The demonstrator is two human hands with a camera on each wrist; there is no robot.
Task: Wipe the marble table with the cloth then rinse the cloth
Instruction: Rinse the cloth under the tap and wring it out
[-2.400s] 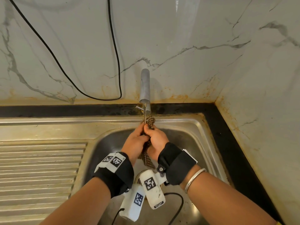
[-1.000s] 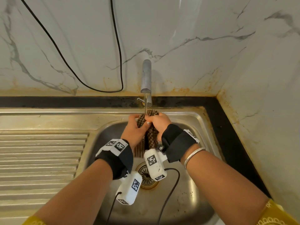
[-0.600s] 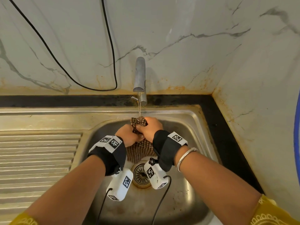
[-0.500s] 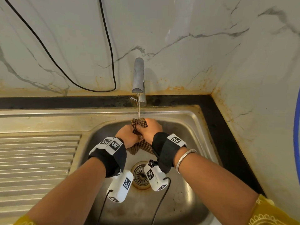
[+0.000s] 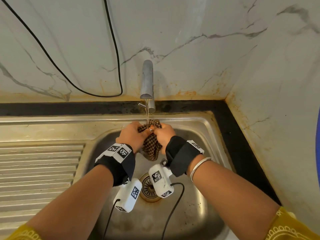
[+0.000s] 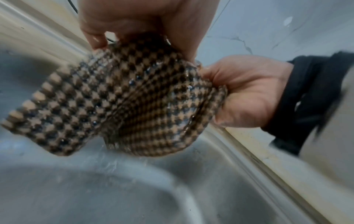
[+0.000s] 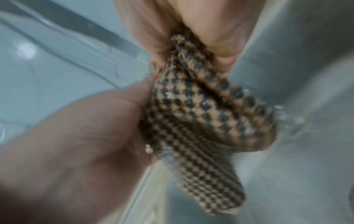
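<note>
Both hands are right on the cloth: the left hand (image 5: 132,134) and the right hand (image 5: 163,135) sit knuckle to knuckle in the middle of the head view, fingers curled round the bunched top of the brown checked cloth (image 5: 151,149). Half a second ago the cloth was squeezed into a tight wad with only a little showing below the fists; now a longer tail hangs down between the wrists, toward the lower centre of the frame. So the squeeze has eased and the fabric is falling open again, which looks like one more cycle of soak and wring.

From the left wrist view the cloth fans out in folds, water beads glinting on the weave and drips falling off its lower edge. The right wrist view is blurred, but it shows the same grip and spray coming off the fabric at the right.

Just beyond the hands, a thin stream of water (image 5: 147,111) lands on the top of the bundle. Behind that stands the tap (image 5: 147,78), upper centre, against the marble wall. Below everything, the steel sink (image 5: 204,129) catches the runoff, its drain (image 5: 147,188) at lower centre.

By my read the wiping is done and the rinse is well along; a final wring would finish it.
</note>
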